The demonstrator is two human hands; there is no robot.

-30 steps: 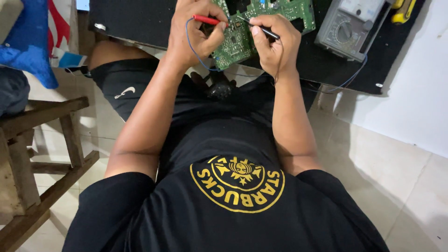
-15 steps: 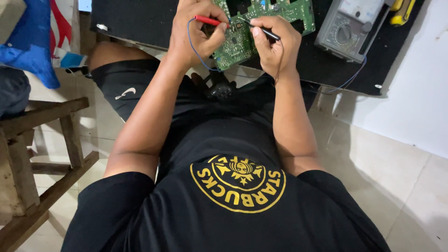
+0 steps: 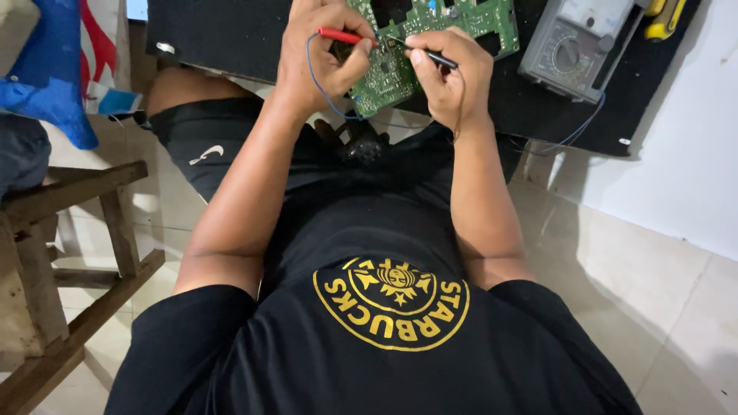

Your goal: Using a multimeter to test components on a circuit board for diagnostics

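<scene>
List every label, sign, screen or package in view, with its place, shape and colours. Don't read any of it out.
Meter: grey box at upper right on the black mat, pale rectangular dial window at top, round selector knob below.
Shirt emblem: round yellow print on the black shirt, bottom centre.
Shorts mark: small white curved logo, left.
No packages seen.

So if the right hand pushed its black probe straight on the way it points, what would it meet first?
The right hand aims its thin black probe left and slightly up, so its tip would most likely meet the green circuit board first, close by the red probe in the left hand; depth is unclear.
</scene>
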